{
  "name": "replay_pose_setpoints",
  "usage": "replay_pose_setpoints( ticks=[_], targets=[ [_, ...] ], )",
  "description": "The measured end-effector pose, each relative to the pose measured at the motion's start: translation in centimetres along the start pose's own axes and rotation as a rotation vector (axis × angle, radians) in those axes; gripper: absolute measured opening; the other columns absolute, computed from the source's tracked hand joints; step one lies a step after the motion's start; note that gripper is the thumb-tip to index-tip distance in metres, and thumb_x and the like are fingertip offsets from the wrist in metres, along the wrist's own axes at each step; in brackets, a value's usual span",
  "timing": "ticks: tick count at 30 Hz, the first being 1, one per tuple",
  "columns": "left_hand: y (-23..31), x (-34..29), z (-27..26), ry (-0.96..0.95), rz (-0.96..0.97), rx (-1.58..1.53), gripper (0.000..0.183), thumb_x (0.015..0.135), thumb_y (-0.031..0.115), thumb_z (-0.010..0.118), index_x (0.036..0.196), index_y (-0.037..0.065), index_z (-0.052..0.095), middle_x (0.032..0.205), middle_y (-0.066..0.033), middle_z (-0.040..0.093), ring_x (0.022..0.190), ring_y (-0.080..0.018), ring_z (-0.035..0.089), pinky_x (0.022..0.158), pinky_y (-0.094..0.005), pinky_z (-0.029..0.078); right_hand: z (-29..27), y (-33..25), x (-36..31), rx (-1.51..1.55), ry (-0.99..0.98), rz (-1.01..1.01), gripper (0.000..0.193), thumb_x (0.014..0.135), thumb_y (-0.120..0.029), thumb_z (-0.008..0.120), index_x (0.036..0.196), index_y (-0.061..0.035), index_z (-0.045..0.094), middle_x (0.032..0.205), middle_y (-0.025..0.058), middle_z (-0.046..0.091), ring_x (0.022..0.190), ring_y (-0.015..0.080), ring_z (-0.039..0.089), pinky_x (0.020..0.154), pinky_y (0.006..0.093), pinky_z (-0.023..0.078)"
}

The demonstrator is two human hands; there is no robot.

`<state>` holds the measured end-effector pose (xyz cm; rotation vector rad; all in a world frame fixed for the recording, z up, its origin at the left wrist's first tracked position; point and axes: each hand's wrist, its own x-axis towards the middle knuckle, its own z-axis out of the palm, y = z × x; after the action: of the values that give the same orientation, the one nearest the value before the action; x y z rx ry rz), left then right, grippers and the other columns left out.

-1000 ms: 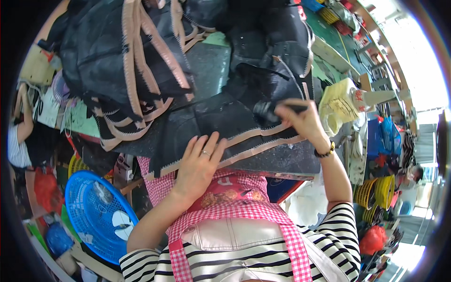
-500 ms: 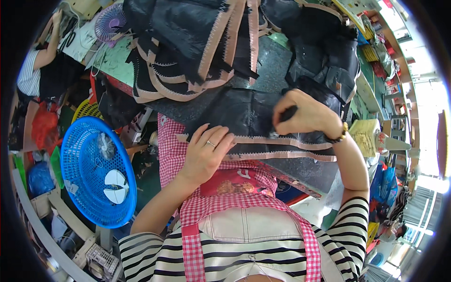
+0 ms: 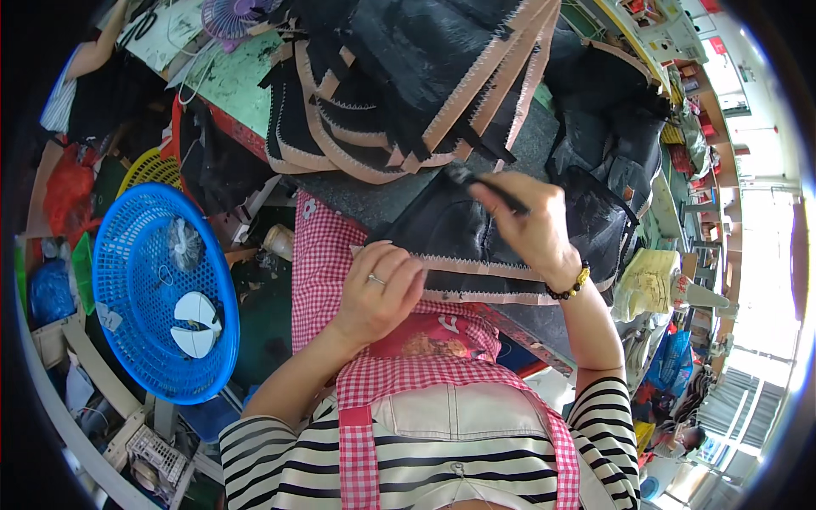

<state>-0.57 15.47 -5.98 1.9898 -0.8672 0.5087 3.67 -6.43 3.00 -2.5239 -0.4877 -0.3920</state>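
Note:
A black sheet-like piece (image 3: 438, 221) lies in front of me, its near edge bordered by a tan band with zigzag stitching. My left hand (image 3: 380, 285) has its fingers bent together over the near left corner of this piece. Closed around a slim black-handled tool (image 3: 507, 197), my right hand (image 3: 537, 228) is over the piece's far side. The tool's greyish tip points left, near the far edge; its exact kind is unclear. A second tan stitched band (image 3: 484, 297) shows below the first.
Black pieces with tan stitched edges (image 3: 408, 76) are heaped beyond my hands, with more black pieces (image 3: 608, 110) to the right. At left stands a blue plastic basket (image 3: 225, 297) holding white pieces. A yellowish cone of thread (image 3: 642, 285) is on the right. Another person's arm (image 3: 93, 55) shows far left.
My right hand has moved from the stitched near edge toward the piece's far edge, and the tool's tip has turned from downward to leftward. My left hand stays at the corner. The view has shifted somewhat.

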Motion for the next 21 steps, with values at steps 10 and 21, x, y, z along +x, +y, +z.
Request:
replay_pose_setpoints(
  ticks=[10,21],
  targets=[
    [-0.2,0.9,-1.6,-0.015,-0.315,-0.319,0.042,0.070,-0.015,0.048,0.109,-0.001,0.048,0.106,-0.0180,0.056,0.096,-0.0321,0.058,0.085,-0.0363,0.048,-3.9,-3.9,-3.5,0.343,-0.353,0.042,0.018,0.085,-0.011,0.071,0.098,0.0013,0.069,0.077,0.0116,0.068,0.061,0.0197,0.064,0.057,0.0294,0.052],
    [-0.9,6.6,-0.7,-0.361,-0.441,0.226,0.049,0.069,0.022,0.080,0.110,0.003,0.059,0.091,-0.0123,0.062,0.087,-0.0297,0.062,0.077,-0.0400,0.049,-1.2,-0.6,1.6,0.421,0.107,0.775,0.042,0.092,-0.030,0.062,0.082,0.0097,0.066,0.051,0.0131,0.062,0.049,0.0202,0.066,0.052,0.0307,0.051]
  ],
)
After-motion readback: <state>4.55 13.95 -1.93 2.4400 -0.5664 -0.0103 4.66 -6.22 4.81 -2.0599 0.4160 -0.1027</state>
